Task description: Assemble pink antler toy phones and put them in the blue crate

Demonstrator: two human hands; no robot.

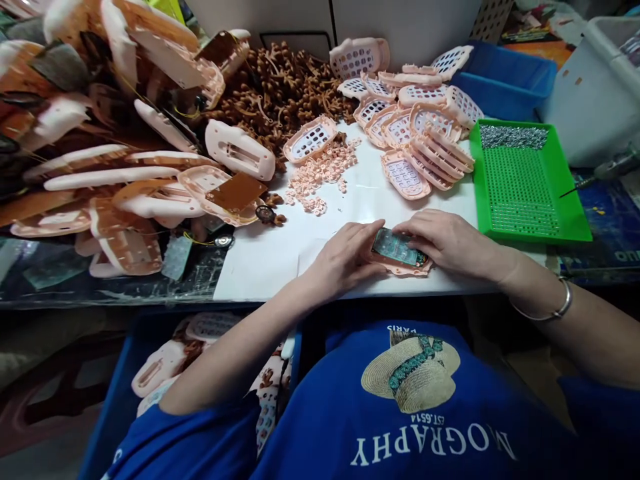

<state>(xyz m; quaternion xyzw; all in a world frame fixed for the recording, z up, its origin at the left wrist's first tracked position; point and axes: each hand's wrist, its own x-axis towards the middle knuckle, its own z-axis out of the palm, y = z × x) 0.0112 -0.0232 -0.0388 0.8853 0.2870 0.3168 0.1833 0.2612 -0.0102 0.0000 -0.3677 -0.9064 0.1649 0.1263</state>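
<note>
Two bare hands meet right of centre in the frame, around one green rectangular circuit board (397, 247) seated in one pale pink plastic shell (407, 271) at the near edge of the counter (260, 273). The board's long axis runs left to right, its right end dipping slightly toward the bottom of the frame. The left hand (350, 257) is curved nearly closed around the shell's left end, thumb below and fingers above. The right hand (440, 237) is half curled, fingertips on the board's upper right part; whether it grips or merely presses, I cannot tell. One silver bangle (563, 300) circles the right wrist.

Right of the hands sits one bright green plastic tray (575, 220), with a perforated plate and a band of many small silver screws (515, 137). Beyond, at upper right, are one blue plastic bin (505, 77) and more than ten pink perforated faceplates (400, 177), stacked and overlapping. One separate pink perforated frame (311, 141) lies at upper centre, above one scatter of tiny pink plastic parts (320, 173) and beside one heap of brown plastic pieces (300, 87). Numerous wired pink shell halves (110, 177) crowd the upper left.

The counter is white in the middle, dark and scuffed at left; a pale panel (410, 20) stands behind. One dark blue crate (110, 407) holds more shells at lower left.
</note>
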